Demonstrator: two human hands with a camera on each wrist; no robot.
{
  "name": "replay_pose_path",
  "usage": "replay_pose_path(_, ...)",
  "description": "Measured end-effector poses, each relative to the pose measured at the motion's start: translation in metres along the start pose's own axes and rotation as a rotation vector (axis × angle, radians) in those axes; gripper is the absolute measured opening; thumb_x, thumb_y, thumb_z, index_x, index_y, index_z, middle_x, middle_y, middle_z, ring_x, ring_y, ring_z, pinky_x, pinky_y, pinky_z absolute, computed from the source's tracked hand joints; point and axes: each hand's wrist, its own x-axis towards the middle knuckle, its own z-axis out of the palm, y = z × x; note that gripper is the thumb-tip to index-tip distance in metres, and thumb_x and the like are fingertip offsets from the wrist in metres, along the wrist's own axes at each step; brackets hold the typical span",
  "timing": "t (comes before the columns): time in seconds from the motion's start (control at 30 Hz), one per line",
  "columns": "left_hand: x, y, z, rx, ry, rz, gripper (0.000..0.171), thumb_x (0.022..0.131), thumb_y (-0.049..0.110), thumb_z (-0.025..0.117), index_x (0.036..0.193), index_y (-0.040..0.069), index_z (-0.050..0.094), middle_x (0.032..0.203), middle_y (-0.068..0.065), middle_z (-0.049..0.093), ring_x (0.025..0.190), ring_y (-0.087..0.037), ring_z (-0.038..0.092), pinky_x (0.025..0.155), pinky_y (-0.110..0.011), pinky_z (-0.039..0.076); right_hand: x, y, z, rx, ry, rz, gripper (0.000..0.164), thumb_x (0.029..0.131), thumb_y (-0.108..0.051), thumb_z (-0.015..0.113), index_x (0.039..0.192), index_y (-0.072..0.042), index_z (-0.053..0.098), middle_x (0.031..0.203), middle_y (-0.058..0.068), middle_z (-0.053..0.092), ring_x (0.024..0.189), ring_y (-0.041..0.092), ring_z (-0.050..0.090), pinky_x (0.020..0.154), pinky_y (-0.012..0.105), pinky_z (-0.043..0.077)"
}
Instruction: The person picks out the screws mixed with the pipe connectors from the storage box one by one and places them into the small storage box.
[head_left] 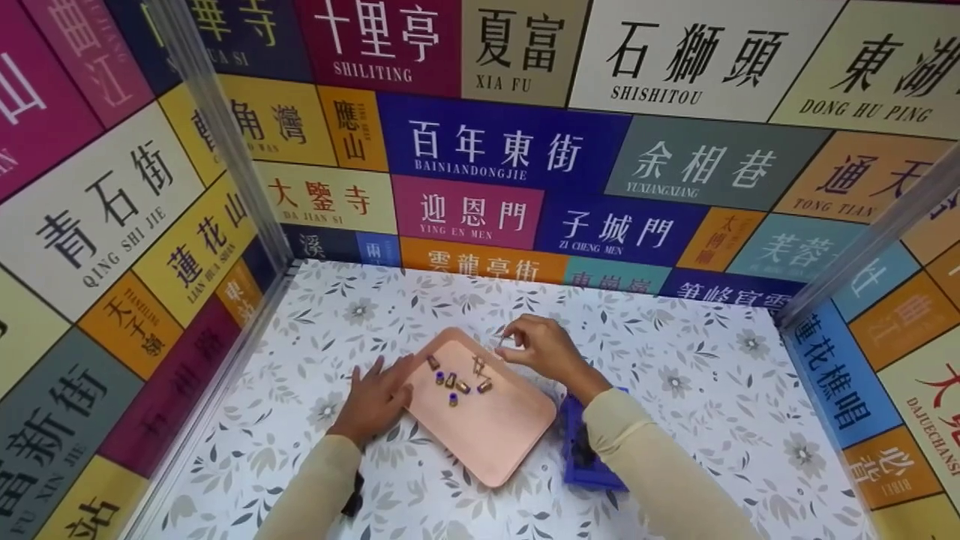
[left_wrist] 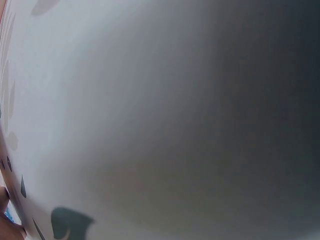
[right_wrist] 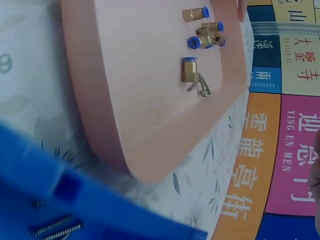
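Note:
A pink tray (head_left: 487, 439) lies at an angle on the table. Brass push-in fittings (head_left: 453, 400) with blue collars are scattered over its far half, several of them, and a few thin screws (right_wrist: 203, 87) lie beside one fitting. My left hand (head_left: 373, 401) rests at the tray's left edge with its fingers spread. Above the far right edge of the tray, my right hand (head_left: 551, 352) pinches a thin, silvery screw (head_left: 503, 340) between thumb and fingertips. Only part of that hand shows at the border of the right wrist view.
Right of the tray, partly under the right forearm, stands a blue box (head_left: 571, 457) with dark screws (right_wrist: 60, 227) inside. A leaf-patterned cloth (head_left: 330, 300) covers the table. Panels with printed signs (head_left: 495, 142) enclose the back and sides. The left wrist view is mostly shadowed tabletop.

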Motion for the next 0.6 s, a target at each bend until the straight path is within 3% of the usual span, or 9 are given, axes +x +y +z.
replay_pose_path(0.23,0.001,0.000,0.002,0.006,0.016,0.007,0.059,0.105,0.052,0.039,0.161,0.043,0.023,0.164,0.015,0.035,0.159,-0.032,0.020,0.124,-0.068,0.000,-0.023,0.008,-0.029,0.010,0.045,-0.015,0.023,0.085,-0.035,0.083,0.094,-0.016,0.074,0.075,-0.005,0.060,0.064,0.003,0.051,0.056,0.024,0.047)
replay_pose_path(0.47,0.000,0.001,0.001,0.005,0.013,-0.009,0.060,0.105,0.054,0.039,0.162,0.042,0.024,0.165,0.015,0.034,0.159,-0.031,0.018,0.125,-0.067,-0.002,-0.053,0.020,-0.048,0.017,0.105,-0.042,0.021,0.082,-0.027,0.086,0.092,-0.013,0.074,0.074,-0.004,0.060,0.062,0.006,0.053,0.055,0.024,0.047)
replay_pose_path(0.6,0.000,0.002,0.000,0.010,-0.002,-0.015,0.061,0.105,0.054,0.038,0.162,0.043,0.022,0.165,0.016,0.032,0.160,-0.030,0.017,0.125,-0.066,-0.002,-0.074,0.029,-0.055,0.010,0.126,-0.015,0.021,0.079,-0.021,0.088,0.091,-0.013,0.073,0.073,-0.005,0.059,0.061,0.008,0.054,0.054,0.024,0.046)
